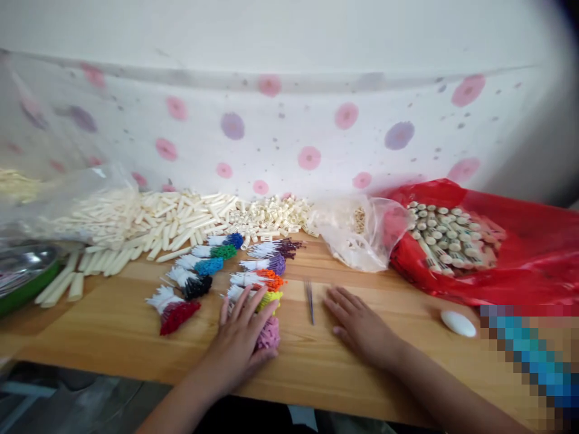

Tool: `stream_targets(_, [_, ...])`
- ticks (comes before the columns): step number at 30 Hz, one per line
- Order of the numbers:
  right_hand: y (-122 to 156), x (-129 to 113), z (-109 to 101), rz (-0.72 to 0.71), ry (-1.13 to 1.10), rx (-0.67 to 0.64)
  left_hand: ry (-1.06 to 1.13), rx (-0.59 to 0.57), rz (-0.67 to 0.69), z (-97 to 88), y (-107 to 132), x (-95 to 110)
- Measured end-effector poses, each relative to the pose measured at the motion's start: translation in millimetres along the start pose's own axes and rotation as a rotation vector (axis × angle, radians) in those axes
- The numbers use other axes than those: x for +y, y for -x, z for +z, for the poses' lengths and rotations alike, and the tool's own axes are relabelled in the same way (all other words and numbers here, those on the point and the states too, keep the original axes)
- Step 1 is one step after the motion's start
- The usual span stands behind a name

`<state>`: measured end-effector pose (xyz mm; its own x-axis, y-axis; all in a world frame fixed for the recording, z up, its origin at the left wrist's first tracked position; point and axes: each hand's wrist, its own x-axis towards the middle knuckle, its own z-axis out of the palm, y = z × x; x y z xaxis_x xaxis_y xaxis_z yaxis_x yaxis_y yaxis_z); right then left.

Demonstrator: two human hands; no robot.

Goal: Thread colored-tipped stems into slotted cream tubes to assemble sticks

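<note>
My left hand (242,337) lies flat on the wooden table (136,337), fingers spread, resting partly on a pink bundle (268,336) and a yellow bundle (270,298) of small coloured sticks. My right hand (357,322) lies flat and open on the bare wood, holding nothing. Thin metal tweezers (310,301) lie between the two hands, untouched. Further bundles with white ends fan out ahead of my left hand: red (177,316), black (198,286), blue (208,266), green (223,251), orange (270,279) and purple (277,263).
A heap of cream plastic tubes (149,223) lies at the back left beside a clear bag (58,199). A clear bag (357,232) and a red bag of round-capped pieces (452,238) sit back right. A metal dish (22,268) stands far left, a white oval object (458,323) right.
</note>
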<state>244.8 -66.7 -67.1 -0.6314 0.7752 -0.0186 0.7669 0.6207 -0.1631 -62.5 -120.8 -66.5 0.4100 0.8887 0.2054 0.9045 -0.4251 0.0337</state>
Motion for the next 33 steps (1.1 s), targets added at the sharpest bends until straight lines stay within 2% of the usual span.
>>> stream_targets(4, [2.3, 33.4, 9.4, 0.083, 0.05, 0.048, 0.045, 0.024, -0.062, 4.1, -9.8, 11.4])
stream_targets(7, [6.2, 49.4, 17.5, 0.084, 0.075, 0.124, 0.068, 0.108, 0.017, -0.4, -3.4, 4.2])
stream_targets(9, [8.5, 54.8, 22.4, 0.067, 0.076, 0.174, 0.074, 0.247, 0.033, -9.5, 8.7, -13.7])
stream_targets(10, [9.4, 56.2, 24.1, 0.057, 0.075, 0.194, 0.073, 0.335, -0.016, -15.4, 16.6, -26.7])
stream_targets(12, [10.7, 57.4, 25.8, 0.04, 0.073, 0.222, 0.063, 0.532, -0.216, -27.7, 34.5, -58.6])
stream_targets(13, [11.1, 57.4, 25.9, 0.034, 0.072, 0.234, 0.036, 0.534, -0.339, -33.0, 43.7, -76.0])
stream_targets(14, [11.5, 57.3, 25.5, 0.028, 0.069, 0.245, -0.008, 0.512, -0.41, -37.0, 52.4, -93.1])
stream_targets(16, [12.0, 57.0, 24.1, 0.018, 0.06, 0.279, -0.051, 0.383, -0.436, -40.2, 67.1, -123.2])
stream_targets(18, [12.4, 56.9, 22.7, 0.014, 0.04, 0.32, -0.047, 0.236, -0.361, -37.4, 76.8, -144.4])
stream_targets(21, [13.0, 57.2, 21.5, 0.023, 0.008, 0.371, -0.077, 0.023, -0.255, -28.3, 81.0, -157.9])
stream_targets(24, [13.2, 57.9, 21.0, 0.027, -0.004, 0.393, -0.134, -0.052, -0.31, -21.5, 76.7, -156.1])
stream_targets(30, [12.9, 60.7, 20.9, 0.028, -0.019, 0.419, -0.12, 0.004, -0.381, -16.5, 64.7, -131.1])
stream_targets(33, [13.7, 61.9, 21.3, 0.025, -0.012, 0.42, -0.105, -0.025, -0.429, -17.0, 61.6, -120.1])
